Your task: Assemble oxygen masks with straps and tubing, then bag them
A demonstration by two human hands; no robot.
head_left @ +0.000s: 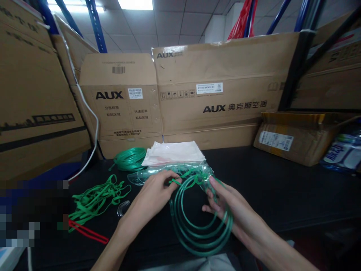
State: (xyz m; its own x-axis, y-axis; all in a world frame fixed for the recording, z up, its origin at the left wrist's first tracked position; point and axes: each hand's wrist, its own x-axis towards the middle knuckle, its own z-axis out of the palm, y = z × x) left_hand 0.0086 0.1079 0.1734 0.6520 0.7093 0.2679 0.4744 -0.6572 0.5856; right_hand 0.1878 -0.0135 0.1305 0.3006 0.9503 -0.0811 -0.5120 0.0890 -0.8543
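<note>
My right hand [222,201] grips a coil of green translucent tubing [197,229] at its top, where it joins a clear plastic mask part [205,174]. The coil hangs down toward me over the black table [282,188]. My left hand [155,194] pinches a green elastic strap [176,181] at the coil's top. Behind my hands lie more clear masks [141,176] and a stack of clear plastic bags [175,152].
A heap of green straps [96,197] and a red strap [87,231] lie at the left. Another green tubing coil [130,158] sits further back. AUX cardboard boxes [214,94] wall the table's back. A brown parcel [293,137] stands right.
</note>
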